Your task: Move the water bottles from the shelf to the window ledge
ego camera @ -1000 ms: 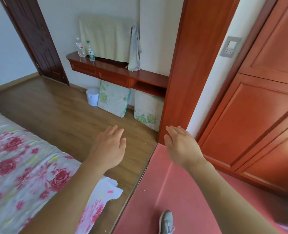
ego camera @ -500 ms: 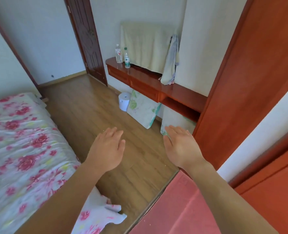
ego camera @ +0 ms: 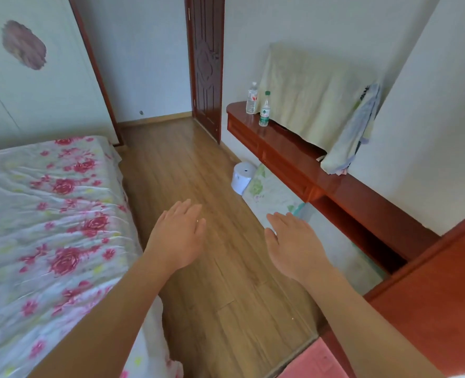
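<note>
Two water bottles [ego camera: 258, 107] upright on shelf [ego camera: 286, 148] | both hands empty

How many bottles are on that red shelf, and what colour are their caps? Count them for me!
White-capped bottle: 1
Green-capped bottle: 1
Total bottles on the shelf: 2
Both stand upright near its far end. The left hand and right hand are open and hold none.

Red-brown shelf [ego camera: 294, 148]; green-capped bottle [ego camera: 264, 109] upper centre; bed sheet [ego camera: 48, 208] at left, white with pink-red roses.
</note>
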`<state>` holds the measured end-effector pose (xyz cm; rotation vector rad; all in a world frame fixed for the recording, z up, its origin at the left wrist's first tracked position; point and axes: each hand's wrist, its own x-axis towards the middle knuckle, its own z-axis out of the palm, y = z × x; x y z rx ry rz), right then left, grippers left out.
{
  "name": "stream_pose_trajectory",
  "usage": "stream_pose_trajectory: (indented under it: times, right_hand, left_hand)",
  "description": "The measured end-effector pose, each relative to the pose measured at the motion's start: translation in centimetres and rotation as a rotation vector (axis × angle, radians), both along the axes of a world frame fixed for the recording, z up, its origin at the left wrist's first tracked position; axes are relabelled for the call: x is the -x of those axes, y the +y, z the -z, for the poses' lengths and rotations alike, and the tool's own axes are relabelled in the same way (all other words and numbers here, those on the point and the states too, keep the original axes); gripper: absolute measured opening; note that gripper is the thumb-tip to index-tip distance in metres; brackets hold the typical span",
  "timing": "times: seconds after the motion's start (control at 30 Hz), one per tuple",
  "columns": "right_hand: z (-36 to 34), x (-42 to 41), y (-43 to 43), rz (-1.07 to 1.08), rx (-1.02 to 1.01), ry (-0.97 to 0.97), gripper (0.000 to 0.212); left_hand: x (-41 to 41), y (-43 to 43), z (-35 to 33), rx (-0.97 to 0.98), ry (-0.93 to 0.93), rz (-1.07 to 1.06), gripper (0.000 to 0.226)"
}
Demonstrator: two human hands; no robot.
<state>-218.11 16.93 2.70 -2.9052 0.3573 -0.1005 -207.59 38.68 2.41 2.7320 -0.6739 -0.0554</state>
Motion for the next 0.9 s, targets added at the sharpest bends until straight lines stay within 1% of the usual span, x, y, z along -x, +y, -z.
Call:
stream_pose_trajectory:
  times: [0.03,0.17,0.3,0.37,0.43,0.53,0.57,0.67,0.77,0.9]
  right_hand:
    - [-0.4,-1.6,-0.4,0.003,0.005,-0.006,0.056]
    - [-1.9,-7.1,-2.0,-0.004,-0.016,-0.036,0.066]
    - [-2.0,-12.4,-4.5,-0.038,-0.009,-0.021,0.082]
    - [-1.4,-15.8,-6.4,-0.041,-0.028,-0.026,0.077]
    - [-1.0,-18.9,-8.3,-0.054,-0.059,-0.038,0.076]
    - [-0.4,-23.5,-11.0,-0.072,-0.127,-0.013,0.052]
    - [-0.6,-25.2,-11.9,-0.086,-0.152,-0.018,0.049]
    - [-1.2,-31.0,-14.5,-0.140,-0.154,-0.044,0.048]
    - [-2.1,-36.4,-16.1,-0.194,-0.114,-0.043,0.054]
    - [-2.2,-42.6,-16.9,-0.242,-0.110,-0.021,0.049]
  left_hand:
    - [-1.6,-0.5,-0.3,-0.001,-0.010,0.003,0.051]
    - [-7.1,-2.1,-1.4,-0.013,-0.006,0.000,0.052]
    - [-11.4,-3.7,-1.2,-0.021,0.032,-0.029,0.051]
    - [-14.2,-4.9,-0.7,-0.033,0.039,-0.056,0.051]
    - [-17.0,-6.2,-0.1,-0.043,0.047,-0.079,0.052]
    - [-20.9,-8.7,0.3,-0.056,0.065,-0.109,0.052]
    - [-22.4,-9.6,0.2,-0.057,0.069,-0.125,0.052]
    - [-26.4,-11.8,-0.7,-0.053,0.052,-0.172,0.052]
    - [-29.9,-12.9,-1.6,-0.063,0.008,-0.239,0.051]
    - [-34.6,-13.0,-2.0,-0.066,0.010,-0.307,0.051]
